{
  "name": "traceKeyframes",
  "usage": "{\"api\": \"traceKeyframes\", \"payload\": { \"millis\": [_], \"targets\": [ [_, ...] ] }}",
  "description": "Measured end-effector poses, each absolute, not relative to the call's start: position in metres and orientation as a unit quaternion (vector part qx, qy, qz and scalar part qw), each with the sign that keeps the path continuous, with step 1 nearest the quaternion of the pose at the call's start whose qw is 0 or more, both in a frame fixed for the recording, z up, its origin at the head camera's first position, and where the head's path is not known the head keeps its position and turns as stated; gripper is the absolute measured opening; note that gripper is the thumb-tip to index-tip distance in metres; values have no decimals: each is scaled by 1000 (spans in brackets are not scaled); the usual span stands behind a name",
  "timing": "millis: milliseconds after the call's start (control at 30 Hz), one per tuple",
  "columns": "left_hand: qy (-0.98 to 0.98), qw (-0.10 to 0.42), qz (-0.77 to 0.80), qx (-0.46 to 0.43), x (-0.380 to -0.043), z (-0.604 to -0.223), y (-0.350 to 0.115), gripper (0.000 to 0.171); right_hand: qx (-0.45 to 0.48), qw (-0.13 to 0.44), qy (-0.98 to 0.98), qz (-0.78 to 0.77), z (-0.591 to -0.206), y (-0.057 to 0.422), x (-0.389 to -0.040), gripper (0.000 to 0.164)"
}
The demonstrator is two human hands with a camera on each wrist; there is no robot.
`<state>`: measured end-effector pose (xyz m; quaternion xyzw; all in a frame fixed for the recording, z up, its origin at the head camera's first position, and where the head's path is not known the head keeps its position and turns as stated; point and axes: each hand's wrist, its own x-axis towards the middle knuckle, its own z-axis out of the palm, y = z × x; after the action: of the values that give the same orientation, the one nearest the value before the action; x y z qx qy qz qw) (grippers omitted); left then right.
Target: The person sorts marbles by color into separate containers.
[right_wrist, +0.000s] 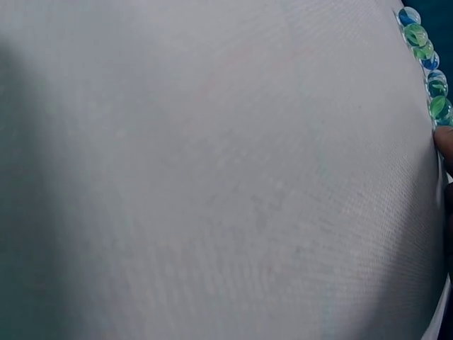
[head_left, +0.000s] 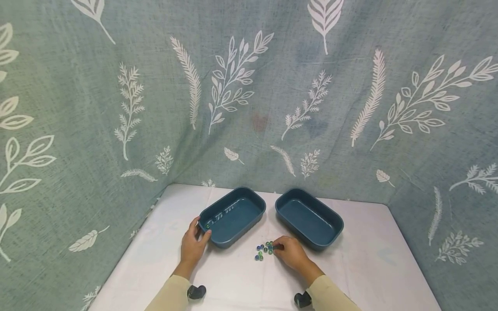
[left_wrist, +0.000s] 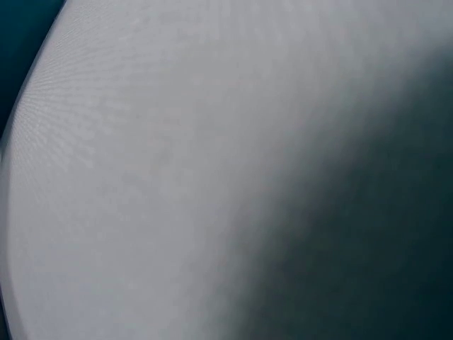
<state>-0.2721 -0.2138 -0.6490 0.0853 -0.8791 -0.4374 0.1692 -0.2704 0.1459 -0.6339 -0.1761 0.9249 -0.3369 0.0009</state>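
My left hand point(head_left: 191, 247) grips the near-left corner of a dark blue rectangular tub point(head_left: 235, 222), thumb and fingers spread about its rim. A green marble point(head_left: 208, 226) and some darker, hard-to-make-out ones lie along that tub's left inner side. On the white cloth between the two tubs is a loose group of green and blue marbles point(head_left: 260, 253). At the group's right side, my right hand point(head_left: 291, 252) has its fingers bent down to the cloth. In the right wrist view a fingertip point(right_wrist: 444, 142) touches the end of the marble row; whether it pinches one is hidden.
A second dark blue tub point(head_left: 311, 219) stands to the right, just beyond my right hand, angled the opposite way. White cloth point(head_left: 362, 259) covers the table. Leaf-patterned green fabric point(head_left: 264, 151) hangs around the back and sides. The left wrist view shows mostly cloth and dark blur.
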Motion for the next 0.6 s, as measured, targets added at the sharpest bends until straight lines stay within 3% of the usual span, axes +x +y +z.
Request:
{"api": "traceKeyframes", "payload": {
  "millis": [600],
  "targets": [
    [-879, 170, -437, 86, -272, -648, -213, 68, -172, 13, 919, -355, -621, 150, -267, 18]
  ]
}}
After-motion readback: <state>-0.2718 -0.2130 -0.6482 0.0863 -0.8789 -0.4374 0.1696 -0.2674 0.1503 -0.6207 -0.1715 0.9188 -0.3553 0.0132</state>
